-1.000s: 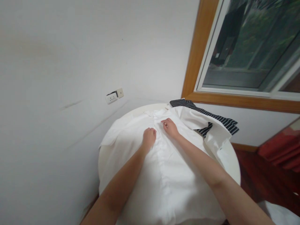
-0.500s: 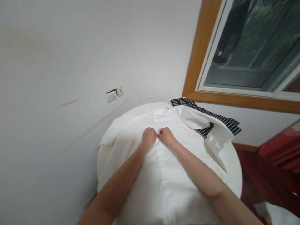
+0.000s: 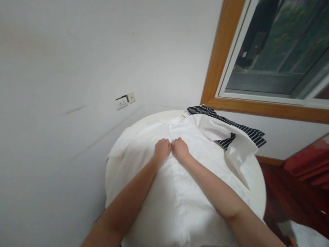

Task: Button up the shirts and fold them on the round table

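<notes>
A white long-sleeved shirt [image 3: 159, 202] lies spread front side up, its collar toward the wall and one sleeve bent out to the right. Along its front placket, below the collar, my left hand [image 3: 162, 150] pinches the fabric with curled fingers. My right hand [image 3: 180, 149] is closed on the placket too, its fingertips meeting those of the left. Whatever small button or edge lies between the fingertips is hidden.
Beneath the shirt is a round white table [image 3: 258, 183]. Black-and-white striped cloth [image 3: 253, 134] lies partly under the right sleeve. A wall socket [image 3: 121, 103], a wood-framed window [image 3: 262, 105], and a red curtain [image 3: 308, 161] are around it. White material [image 3: 305, 233] shows at lower right.
My two hands have drawn closer, the fingertips now touching at the placket. The right hand has shifted slightly left. The shirt lies much as before.
</notes>
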`<state>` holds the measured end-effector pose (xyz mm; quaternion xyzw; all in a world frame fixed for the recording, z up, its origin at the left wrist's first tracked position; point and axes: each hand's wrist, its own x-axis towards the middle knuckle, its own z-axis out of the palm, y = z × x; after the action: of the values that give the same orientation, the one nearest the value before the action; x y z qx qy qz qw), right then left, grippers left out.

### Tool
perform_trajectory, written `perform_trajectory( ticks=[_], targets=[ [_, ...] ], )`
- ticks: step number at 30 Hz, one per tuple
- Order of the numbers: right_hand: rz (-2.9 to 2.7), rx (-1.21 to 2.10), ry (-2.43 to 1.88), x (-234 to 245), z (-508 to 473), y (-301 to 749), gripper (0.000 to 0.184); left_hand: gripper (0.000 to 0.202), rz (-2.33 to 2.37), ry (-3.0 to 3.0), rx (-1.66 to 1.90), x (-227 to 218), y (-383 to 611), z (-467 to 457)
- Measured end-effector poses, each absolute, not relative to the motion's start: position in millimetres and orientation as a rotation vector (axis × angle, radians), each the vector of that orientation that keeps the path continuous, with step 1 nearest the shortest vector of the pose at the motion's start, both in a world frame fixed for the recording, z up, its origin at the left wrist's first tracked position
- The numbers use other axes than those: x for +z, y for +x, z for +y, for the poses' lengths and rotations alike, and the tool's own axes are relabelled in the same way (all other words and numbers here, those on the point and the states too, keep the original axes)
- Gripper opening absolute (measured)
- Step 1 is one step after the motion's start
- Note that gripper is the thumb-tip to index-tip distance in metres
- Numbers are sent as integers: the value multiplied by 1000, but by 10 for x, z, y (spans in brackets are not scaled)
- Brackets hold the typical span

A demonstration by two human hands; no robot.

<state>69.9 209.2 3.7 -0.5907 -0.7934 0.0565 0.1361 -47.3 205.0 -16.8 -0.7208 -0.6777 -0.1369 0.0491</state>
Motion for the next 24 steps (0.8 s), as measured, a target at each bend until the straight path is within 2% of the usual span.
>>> perform_trajectory(
  ticks=[7, 13, 20, 24],
  targets=[
    [-2233, 173, -1630, -36, 2143, 761, 19, 27, -2071, -2190, -459, -210, -498, 2072],
    [-1885, 656, -1368, -153, 2355, 912, 10, 26, -2090, -2200, -546, -248, -528, 2098],
    [-1549, 1127, -1247, -302, 2441, 872, 23, 23, -2090, -2214, -627, -254, -545, 2113],
    [-1581, 1204, -1219, -337, 2418, 879, 23, 24, -2141, -2234, -654, -242, -570, 2148]
  ],
)
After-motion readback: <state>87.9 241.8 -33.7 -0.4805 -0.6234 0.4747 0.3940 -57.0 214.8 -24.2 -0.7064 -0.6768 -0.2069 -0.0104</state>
